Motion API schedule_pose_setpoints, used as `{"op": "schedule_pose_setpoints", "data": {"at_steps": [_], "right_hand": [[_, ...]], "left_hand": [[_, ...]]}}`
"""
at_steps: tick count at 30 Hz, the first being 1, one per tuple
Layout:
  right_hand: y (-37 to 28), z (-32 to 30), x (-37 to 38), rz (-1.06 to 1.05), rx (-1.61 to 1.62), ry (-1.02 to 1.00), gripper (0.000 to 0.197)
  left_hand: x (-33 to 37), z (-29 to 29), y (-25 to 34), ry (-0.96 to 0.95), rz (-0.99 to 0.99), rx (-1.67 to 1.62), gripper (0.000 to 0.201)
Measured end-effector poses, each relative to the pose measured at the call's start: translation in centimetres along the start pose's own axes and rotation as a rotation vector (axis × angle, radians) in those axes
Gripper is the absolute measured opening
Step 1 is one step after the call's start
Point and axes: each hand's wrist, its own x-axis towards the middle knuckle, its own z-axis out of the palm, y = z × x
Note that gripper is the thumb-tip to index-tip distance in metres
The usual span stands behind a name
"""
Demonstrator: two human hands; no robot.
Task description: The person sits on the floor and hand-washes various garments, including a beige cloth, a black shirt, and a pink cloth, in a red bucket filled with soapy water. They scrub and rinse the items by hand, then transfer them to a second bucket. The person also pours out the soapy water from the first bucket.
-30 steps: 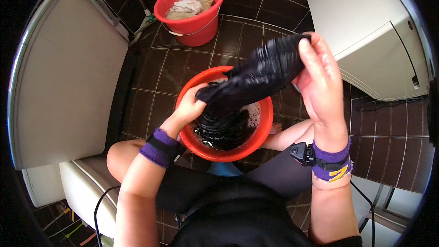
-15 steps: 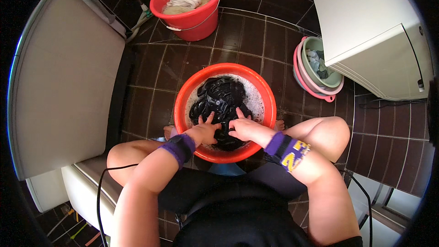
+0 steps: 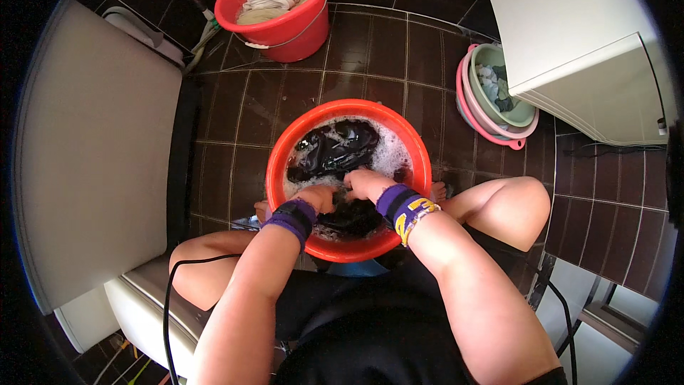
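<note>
A round orange-red basin [image 3: 420, 171] stands on the floor between my bent legs. Wet black cloth [image 3: 340, 146] lies in its water, bulging up toward the far side, with white suds [image 3: 390, 148] around it. Both my hands are down in the basin, close together over the near half of the cloth. My left hand [image 3: 318, 198] has its fingers bent into the cloth, their tips hidden. Beside it, my right hand [image 3: 365, 184] curls its fingers round cloth at the middle. Purple bands circle both wrists.
A red bucket [image 3: 303, 39] of soaking pale cloth stands at the far left. Stacked basins [image 3: 524, 115] holding clothes sit at the right, beside a white cabinet [image 3: 570, 28]. A grey padded panel [image 3: 100, 135] rises at the left. Black cables [image 3: 169, 314] run along my sides.
My fingers, spread over the cloth before, are now curled into it. The hands have moved slightly, and water and suds show across the middle of the cloth.
</note>
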Motion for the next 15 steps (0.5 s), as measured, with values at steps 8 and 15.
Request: {"op": "schedule_pose_setpoints", "data": {"at_steps": [8,15], "right_hand": [[-0.7,-0.2,1.1,0.153,-0.004,0.055,0.037],[-1.1,0.3,-0.9,0.0,-0.23,0.193,0.049]], "left_hand": [[-2.7,-2.9,2.1,0.267,-0.016,0.09,0.045],[-2.9,-5.1,5.3,0.998,0.168,0.125,0.045]]}}
